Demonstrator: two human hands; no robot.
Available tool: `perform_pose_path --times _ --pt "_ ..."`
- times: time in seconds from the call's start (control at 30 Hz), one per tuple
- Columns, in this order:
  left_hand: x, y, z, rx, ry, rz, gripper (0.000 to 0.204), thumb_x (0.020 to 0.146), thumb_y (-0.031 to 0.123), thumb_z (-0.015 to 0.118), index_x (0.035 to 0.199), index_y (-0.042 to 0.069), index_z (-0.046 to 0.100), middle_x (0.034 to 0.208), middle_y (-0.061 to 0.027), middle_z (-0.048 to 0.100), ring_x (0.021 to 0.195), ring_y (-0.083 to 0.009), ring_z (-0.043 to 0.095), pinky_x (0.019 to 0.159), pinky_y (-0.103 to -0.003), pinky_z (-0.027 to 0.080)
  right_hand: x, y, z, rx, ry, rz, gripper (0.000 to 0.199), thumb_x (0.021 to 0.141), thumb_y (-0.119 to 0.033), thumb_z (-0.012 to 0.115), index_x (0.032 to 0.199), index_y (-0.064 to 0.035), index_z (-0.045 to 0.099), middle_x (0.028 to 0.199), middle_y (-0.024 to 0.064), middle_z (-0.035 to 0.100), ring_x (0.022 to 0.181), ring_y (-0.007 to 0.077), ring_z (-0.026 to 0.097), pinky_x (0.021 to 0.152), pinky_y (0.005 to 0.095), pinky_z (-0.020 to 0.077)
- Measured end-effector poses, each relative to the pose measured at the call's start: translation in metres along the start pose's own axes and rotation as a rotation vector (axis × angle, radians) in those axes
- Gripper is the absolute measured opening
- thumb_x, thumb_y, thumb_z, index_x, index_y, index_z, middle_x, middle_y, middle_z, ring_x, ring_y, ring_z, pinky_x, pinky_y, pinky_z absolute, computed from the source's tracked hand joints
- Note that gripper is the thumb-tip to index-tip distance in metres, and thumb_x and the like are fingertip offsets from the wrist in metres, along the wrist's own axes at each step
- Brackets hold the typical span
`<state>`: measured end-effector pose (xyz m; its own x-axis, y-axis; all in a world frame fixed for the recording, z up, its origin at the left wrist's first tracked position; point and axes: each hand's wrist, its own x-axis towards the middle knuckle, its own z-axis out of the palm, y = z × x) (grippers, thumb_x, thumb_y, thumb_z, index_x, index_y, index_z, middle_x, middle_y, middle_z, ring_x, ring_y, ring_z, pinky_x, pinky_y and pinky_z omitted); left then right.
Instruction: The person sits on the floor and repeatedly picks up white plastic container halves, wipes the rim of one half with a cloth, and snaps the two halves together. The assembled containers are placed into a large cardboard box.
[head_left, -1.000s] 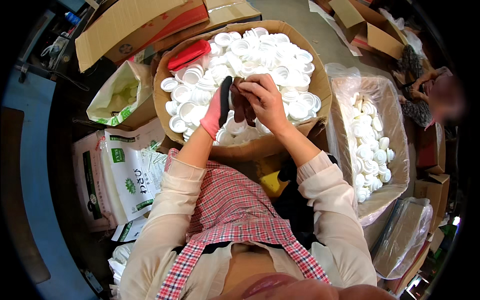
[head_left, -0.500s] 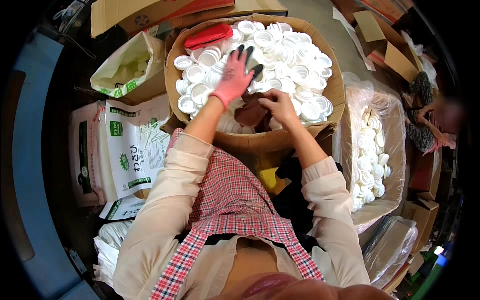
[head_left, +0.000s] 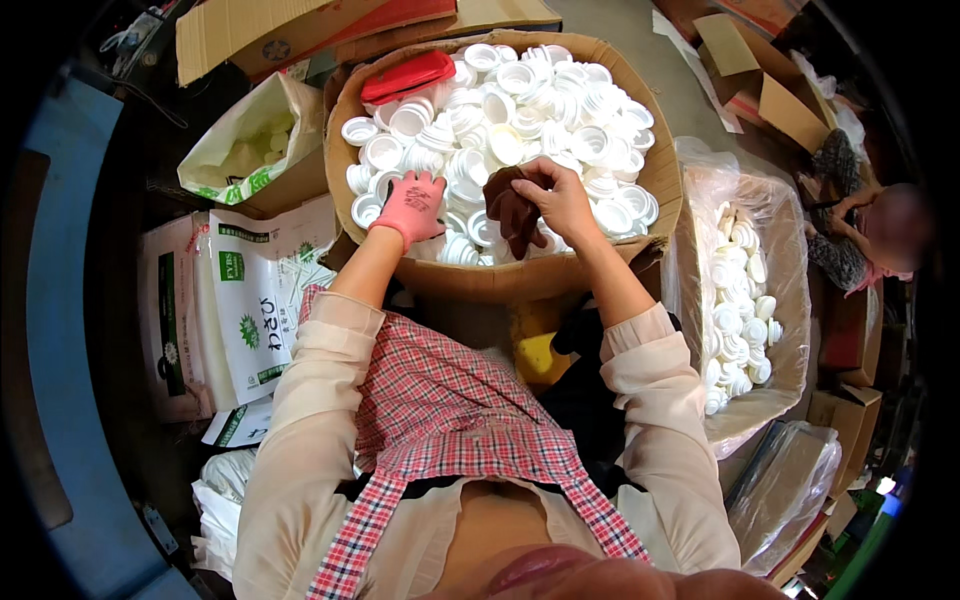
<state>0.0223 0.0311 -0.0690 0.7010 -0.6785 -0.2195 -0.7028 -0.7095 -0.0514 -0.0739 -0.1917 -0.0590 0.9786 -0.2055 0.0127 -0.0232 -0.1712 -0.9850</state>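
A big cardboard box (head_left: 520,275) in front of me is heaped with several white plastic caps (head_left: 530,105). My left hand (head_left: 412,205), in a pink glove, rests palm down among the caps at the box's near left, fingers buried. My bare right hand (head_left: 560,195) is closed on a dark brown glove (head_left: 512,210) that hangs over the caps near the box's front middle. A red lid-like piece (head_left: 405,75) lies at the box's far left.
A plastic-lined box (head_left: 745,300) of white caps stands on my right. Printed white sacks (head_left: 250,300) lie at left, an open bag (head_left: 250,145) behind them. Flat cardboard (head_left: 260,30) lies beyond. Another person (head_left: 860,235) sits at far right.
My gloved left hand has dropped from raised with spread fingers down into the caps at left. My right hand still grips the dark glove, now lifted a little higher.
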Motion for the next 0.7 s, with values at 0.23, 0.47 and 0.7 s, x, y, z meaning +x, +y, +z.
perform_pose_path --times 0.23,0.47,0.7 --pt "0.011 0.026 -0.02 -1.71 0.293 0.174 0.039 0.09 0.017 0.051 0.128 0.008 0.052 0.116 -0.0066 0.057 0.099 -0.0174 0.055 0.081 -0.031 0.048 -0.002 -0.029 0.025 0.366 0.118 -0.193 0.014 0.085 -0.009 0.066 0.095 -0.0005 0.064 0.086 0.0047 0.066 0.08 0.011 0.059 0.075 0.0265 0.0468" --pt "0.014 0.033 -0.042 -0.808 0.618 0.501 0.041 0.072 0.017 0.075 0.105 0.001 0.059 0.098 -0.0096 0.065 0.095 -0.0209 0.063 0.084 -0.033 0.05 -0.025 -0.034 0.037 -0.493 -0.115 -0.659 0.025 0.07 0.001 0.068 0.093 -0.007 0.061 0.096 0.0072 0.055 0.097 0.0268 0.052 0.085 0.0337 0.0445" --pt "0.026 0.044 0.005 -1.74 0.371 0.145 0.032 0.081 0.007 0.062 0.111 0.003 0.056 0.101 -0.012 0.062 0.089 -0.0217 0.061 0.078 -0.031 0.048 -0.009 -0.049 0.031 -0.216 0.23 -0.617 0.023 0.07 0.0 0.063 0.092 -0.0066 0.06 0.09 0.0118 0.054 0.087 0.0313 0.054 0.078 0.0378 0.0456"
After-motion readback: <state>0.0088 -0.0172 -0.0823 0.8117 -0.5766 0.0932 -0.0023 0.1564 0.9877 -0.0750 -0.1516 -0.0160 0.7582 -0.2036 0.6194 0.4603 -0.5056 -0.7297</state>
